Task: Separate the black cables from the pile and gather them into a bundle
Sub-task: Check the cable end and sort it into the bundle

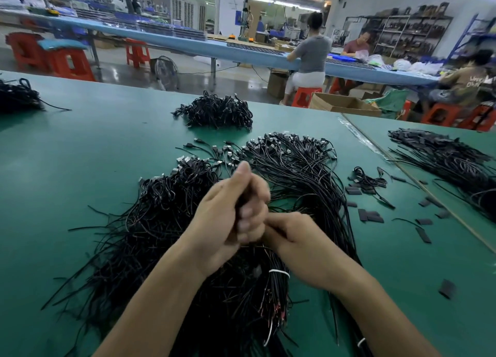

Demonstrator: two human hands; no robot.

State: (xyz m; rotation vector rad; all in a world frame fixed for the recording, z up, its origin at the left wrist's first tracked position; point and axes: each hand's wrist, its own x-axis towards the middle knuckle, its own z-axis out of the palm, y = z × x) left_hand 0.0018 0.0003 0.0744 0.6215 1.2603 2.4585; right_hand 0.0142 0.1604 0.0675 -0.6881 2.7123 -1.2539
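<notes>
Item 1: left hand (pixel 229 217), forearm reaching in from the lower edge, is standing raised above the green desk (pixel 94 155) with the thumb pointing up. Its grip is closing round a thin bunch of black cables (pixel 239 205).

Item 2: right hand (pixel 300 238) is lying lower, knuckles up and touching the left fingers. Its grip is pinching the same bunch, though blur is hiding the fingertips.

Item 3: large loose pile of black cables with plug ends (pixel 295 174) is spreading across the desk under and beyond both hands.

Item 4: cable bundle bound by a white tie (pixel 279 273) is lying beneath the right wrist.

Item 5: small flat black rectangular pieces (pixel 370 215) are lying scattered to the right of the pile.
</notes>
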